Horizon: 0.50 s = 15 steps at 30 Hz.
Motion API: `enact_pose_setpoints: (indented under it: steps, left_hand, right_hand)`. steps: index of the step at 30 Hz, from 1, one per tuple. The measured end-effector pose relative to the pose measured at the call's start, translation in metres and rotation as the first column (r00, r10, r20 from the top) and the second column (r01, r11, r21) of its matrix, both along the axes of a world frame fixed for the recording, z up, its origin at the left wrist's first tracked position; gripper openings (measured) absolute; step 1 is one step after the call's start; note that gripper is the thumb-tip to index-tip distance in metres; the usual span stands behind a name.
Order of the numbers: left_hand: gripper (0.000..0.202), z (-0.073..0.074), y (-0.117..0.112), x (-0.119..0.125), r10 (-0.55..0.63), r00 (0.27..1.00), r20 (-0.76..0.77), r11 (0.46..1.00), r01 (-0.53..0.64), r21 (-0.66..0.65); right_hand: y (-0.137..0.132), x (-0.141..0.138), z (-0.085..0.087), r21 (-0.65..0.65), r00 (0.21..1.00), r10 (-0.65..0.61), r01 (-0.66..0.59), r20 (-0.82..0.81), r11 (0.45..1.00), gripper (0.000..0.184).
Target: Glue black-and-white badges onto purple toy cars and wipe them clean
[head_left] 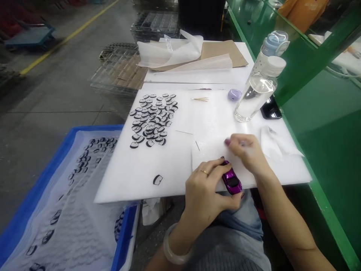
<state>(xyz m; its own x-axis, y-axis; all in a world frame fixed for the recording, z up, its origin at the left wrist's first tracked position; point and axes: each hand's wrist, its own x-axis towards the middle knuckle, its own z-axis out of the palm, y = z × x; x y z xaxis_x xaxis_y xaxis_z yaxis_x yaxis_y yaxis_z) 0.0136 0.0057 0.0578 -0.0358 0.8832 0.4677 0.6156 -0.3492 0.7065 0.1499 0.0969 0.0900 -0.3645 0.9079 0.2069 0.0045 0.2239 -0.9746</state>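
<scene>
My left hand [207,188] grips a shiny purple toy car [231,180] by its ends, at the front edge of the white foam-covered table [175,165]. Just beyond it, my right hand [246,150] is raised over the table with its fingers curled together and slightly blurred; what they hold, if anything, is hidden. One small black-rimmed clear piece [158,180] lies alone to the left of my left hand. Farther back spreads a pile of similar pieces [152,120]. A short thin dark stick [197,145] rests near my hands.
Thin sticks [200,99], a lilac case [234,94], a clear water bottle [255,92], a blue-lidded bottle [275,41] and a black phone [271,108] stand or lie farther back. A blue crate [70,139] with more pieces sits at left. A green partition [324,124] borders the right.
</scene>
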Motion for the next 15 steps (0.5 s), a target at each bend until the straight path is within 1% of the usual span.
enact_pose_setpoints:
  steps: [1, 2, 3, 5, 6, 7, 9, 12, 14, 15]
  left_hand:
    - [0.043, 0.0, 0.0, 0.0, -0.002, 1.0, 0.001, 1.0, 0.002, -0.003]
    - [0.042, 0.0, 0.0, -0.001, -0.006, 1.0, 0.005, 1.0, 0.006, -0.004]
    - [0.041, 0.001, 0.0, -0.001, -0.011, 1.0, 0.011, 1.0, 0.011, -0.007]
    - [0.039, 0.002, 0.0, -0.002, -0.019, 1.0, 0.025, 1.0, 0.019, -0.007]
    - [0.038, 0.002, 0.0, -0.002, -0.021, 0.999, 0.029, 1.0, 0.021, -0.008]
    - [0.038, 0.002, 0.0, -0.002, -0.022, 0.999, 0.031, 1.0, 0.022, -0.01]
    - [0.04, 0.003, 0.001, -0.002, -0.025, 0.999, 0.029, 1.0, 0.025, -0.007]
    - [0.041, 0.004, 0.001, -0.002, -0.022, 1.0, 0.013, 1.0, 0.022, -0.002]
    - [0.04, 0.004, 0.001, -0.001, -0.018, 1.0, 0.006, 1.0, 0.018, -0.001]
    - [0.041, 0.004, 0.001, -0.001, -0.017, 1.0, 0.006, 1.0, 0.017, -0.001]
  right_hand:
    - [-0.001, 0.001, 0.003, -0.046, 0.997, 0.071, -0.072, -0.023, 0.996, 0.06]
    - [-0.004, 0.003, 0.006, -0.077, 0.981, 0.158, -0.166, -0.11, 0.983, 0.062]
    - [-0.008, 0.005, 0.011, -0.087, 0.944, 0.228, -0.255, -0.238, 0.963, 0.062]
    - [-0.018, 0.01, 0.019, -0.095, 0.823, 0.316, -0.404, -0.471, 0.91, 0.064]
    - [-0.023, 0.012, 0.022, -0.113, 0.769, 0.336, -0.464, -0.543, 0.879, 0.065]
    - [-0.028, 0.013, 0.023, -0.149, 0.737, 0.328, -0.5, -0.591, 0.853, 0.066]
    - [-0.034, 0.013, 0.021, -0.199, 0.674, 0.275, -0.537, -0.686, 0.82, 0.066]
    - [-0.035, 0.008, 0.011, -0.201, 0.565, 0.204, -0.572, -0.799, 0.795, 0.063]
    - [-0.033, 0.005, 0.006, -0.194, 0.531, 0.196, -0.59, -0.824, 0.784, 0.062]
    - [-0.032, 0.004, 0.004, -0.2, 0.528, 0.19, -0.594, -0.828, 0.78, 0.062]
